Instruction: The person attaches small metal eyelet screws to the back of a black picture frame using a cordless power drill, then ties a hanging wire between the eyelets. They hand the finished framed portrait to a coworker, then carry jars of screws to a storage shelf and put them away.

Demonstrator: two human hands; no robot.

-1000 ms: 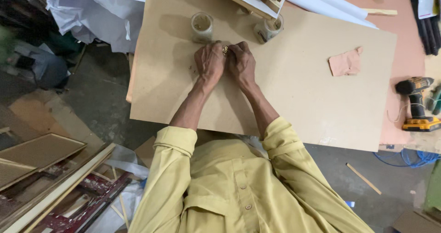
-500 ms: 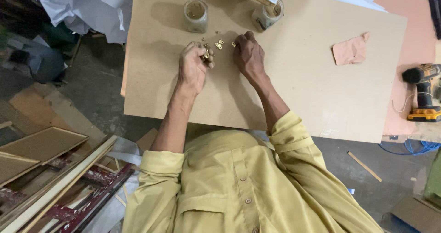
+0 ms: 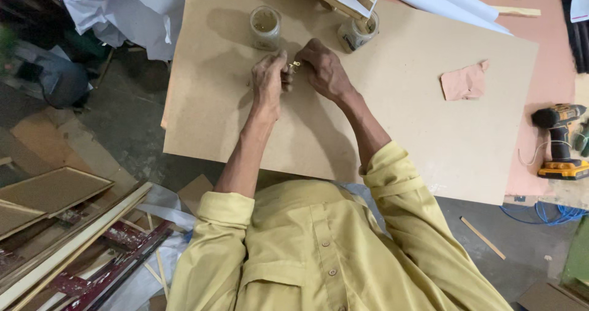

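Hands rejoined | left hand (image 3: 269, 81), right hand (image 3: 323, 72) pinch brass fitting (image 3: 295, 65)

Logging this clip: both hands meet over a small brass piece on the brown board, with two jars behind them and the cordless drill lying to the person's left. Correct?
Not quite. The head view shows the cordless drill to the person's right, off the brown board. The rest holds.

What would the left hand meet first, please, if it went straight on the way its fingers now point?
Probably the clear jar, just beyond the left hand on the board; the jar's height against the hand's is unclear.
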